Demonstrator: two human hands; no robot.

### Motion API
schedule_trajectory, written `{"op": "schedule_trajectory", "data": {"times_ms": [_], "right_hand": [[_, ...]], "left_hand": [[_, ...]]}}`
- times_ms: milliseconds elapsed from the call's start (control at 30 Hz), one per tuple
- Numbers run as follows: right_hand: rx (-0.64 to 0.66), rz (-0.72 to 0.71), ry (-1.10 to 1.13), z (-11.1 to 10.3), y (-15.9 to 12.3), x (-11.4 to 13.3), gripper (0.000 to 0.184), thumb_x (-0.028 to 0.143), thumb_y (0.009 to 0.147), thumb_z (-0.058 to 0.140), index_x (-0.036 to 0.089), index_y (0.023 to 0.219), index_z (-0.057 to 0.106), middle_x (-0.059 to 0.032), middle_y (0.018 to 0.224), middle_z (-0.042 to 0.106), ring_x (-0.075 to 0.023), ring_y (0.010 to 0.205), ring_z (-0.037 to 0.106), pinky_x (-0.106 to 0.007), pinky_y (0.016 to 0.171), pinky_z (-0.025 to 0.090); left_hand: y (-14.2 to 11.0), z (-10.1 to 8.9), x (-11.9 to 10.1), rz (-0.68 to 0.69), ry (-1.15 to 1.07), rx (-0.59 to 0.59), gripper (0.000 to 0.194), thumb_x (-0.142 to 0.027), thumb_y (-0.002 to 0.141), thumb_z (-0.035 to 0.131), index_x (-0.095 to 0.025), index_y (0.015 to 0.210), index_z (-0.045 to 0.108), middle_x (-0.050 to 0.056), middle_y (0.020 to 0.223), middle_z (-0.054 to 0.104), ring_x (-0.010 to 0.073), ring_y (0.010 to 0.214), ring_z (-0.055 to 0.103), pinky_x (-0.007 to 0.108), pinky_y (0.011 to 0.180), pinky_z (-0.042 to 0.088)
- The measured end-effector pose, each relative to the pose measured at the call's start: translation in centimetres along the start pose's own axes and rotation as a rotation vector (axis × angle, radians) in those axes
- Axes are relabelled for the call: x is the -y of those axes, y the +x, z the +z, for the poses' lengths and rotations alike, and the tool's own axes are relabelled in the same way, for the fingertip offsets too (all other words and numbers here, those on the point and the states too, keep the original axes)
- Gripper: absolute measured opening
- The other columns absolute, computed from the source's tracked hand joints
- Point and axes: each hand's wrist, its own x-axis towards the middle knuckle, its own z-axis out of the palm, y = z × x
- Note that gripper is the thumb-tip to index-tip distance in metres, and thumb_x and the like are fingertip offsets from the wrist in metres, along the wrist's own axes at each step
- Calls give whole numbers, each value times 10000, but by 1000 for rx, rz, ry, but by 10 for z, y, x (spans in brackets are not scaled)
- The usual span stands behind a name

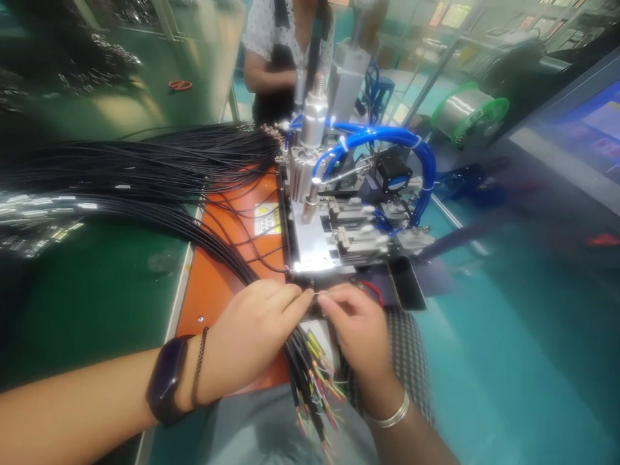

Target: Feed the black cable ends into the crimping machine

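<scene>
My left hand and my right hand meet fingertip to fingertip at the front edge of a small metal machine. Both are closed in a pinch on a thin wire end between them. A bundle of black cables runs from the far left across the orange plate and passes under my left hand. Their stripped ends with coloured inner wires fan out over my lap below the hands.
Blue air hoses loop over the machine. A dark phone-like slab lies right of my right hand. A green spool stands at the back right. Another person stands behind the machine. The green bench lies to the left.
</scene>
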Motion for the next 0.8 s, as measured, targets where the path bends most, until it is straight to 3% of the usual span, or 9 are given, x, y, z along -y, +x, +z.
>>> {"op": "schedule_trajectory", "data": {"times_ms": [133, 267, 533, 800], "right_hand": [[54, 142, -3, -9, 4, -5, 158, 278, 798, 648, 185, 672, 629, 1, 680, 632, -144, 666, 568, -261, 635, 453], [153, 250, 40, -16, 7, -12, 160, 316, 807, 608, 182, 721, 601, 0, 698, 597, -146, 681, 548, -242, 580, 429], [189, 311, 73, -16, 6, -22, 130, 270, 819, 539, 196, 717, 570, 25, 725, 569, -137, 709, 523, -237, 619, 398], [166, 280, 2, -14, 8, -26, 141, 286, 792, 549, 188, 691, 559, 23, 663, 538, -134, 645, 491, -237, 570, 375]], "left_hand": [[1, 0, 3, 74, 44, -44, 326, -120, 899, 424, -109, 1205, 534, 92, 973, 628, 204, 862, 563, 344, 730, 486], [4, 1, 6, 97, 47, -4, 303, -128, 913, 388, -155, 1153, 572, 77, 876, 617, 193, 818, 561, 328, 682, 484], [7, 3, 7, 88, 19, 67, 292, -139, 922, 371, -166, 1117, 587, 76, 864, 590, 195, 837, 536, 337, 703, 473], [10, 3, 3, 67, 68, 100, 263, -169, 926, 386, -168, 1077, 601, 67, 842, 566, 193, 795, 510, 338, 683, 455]]}}
